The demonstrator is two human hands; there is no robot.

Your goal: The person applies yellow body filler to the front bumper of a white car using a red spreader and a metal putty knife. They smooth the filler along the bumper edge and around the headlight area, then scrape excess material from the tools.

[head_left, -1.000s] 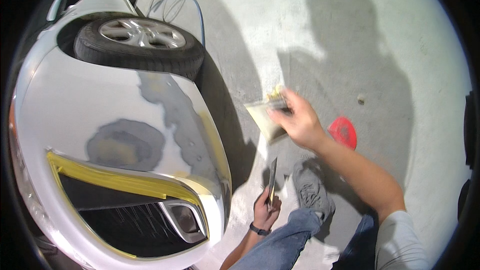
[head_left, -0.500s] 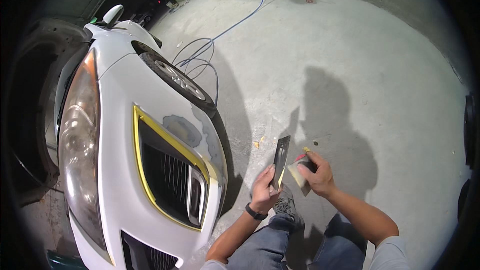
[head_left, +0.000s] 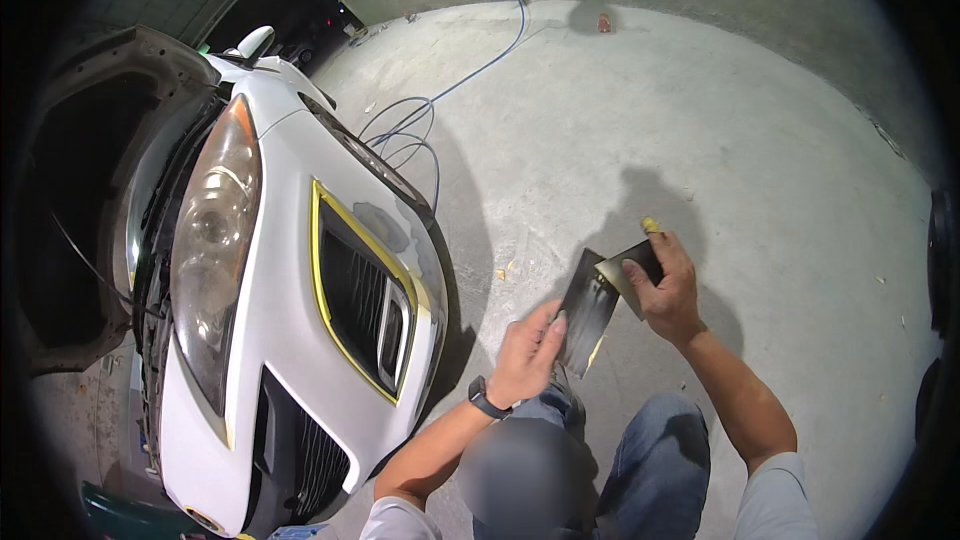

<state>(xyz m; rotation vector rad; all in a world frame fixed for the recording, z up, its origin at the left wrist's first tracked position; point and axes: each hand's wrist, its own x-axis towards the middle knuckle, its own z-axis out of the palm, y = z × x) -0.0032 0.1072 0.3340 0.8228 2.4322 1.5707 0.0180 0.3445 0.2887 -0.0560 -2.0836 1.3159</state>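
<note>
My left hand (head_left: 528, 355) is closed around the edge of a dark, flat, rectangular putty board (head_left: 588, 325), tilted in front of my knees. A streak of pale yellow paste runs along its lower edge. In my right hand (head_left: 672, 298) is a flat putty spreader (head_left: 634, 278), dark with a pale yellowish edge. The spreader's edge overlaps the board's upper right; whether they touch is hard to tell. Yellow paste (head_left: 651, 226) shows beside my right fingertips. To the left stands a white car bumper (head_left: 290, 270) with yellow masking tape (head_left: 319, 270) around a grille opening.
Grey sanded patches (head_left: 382, 227) mark the bumper near the wheel. The car's hood (head_left: 120, 70) is raised at far left. A blue hose (head_left: 470, 75) coils over the concrete floor behind the car. A small reddish object (head_left: 604, 24) lies near the back wall.
My right hand has brought the spreader up and over to the board, where it now overlaps. The board has turned to show more of its face. The whole view has shifted.
</note>
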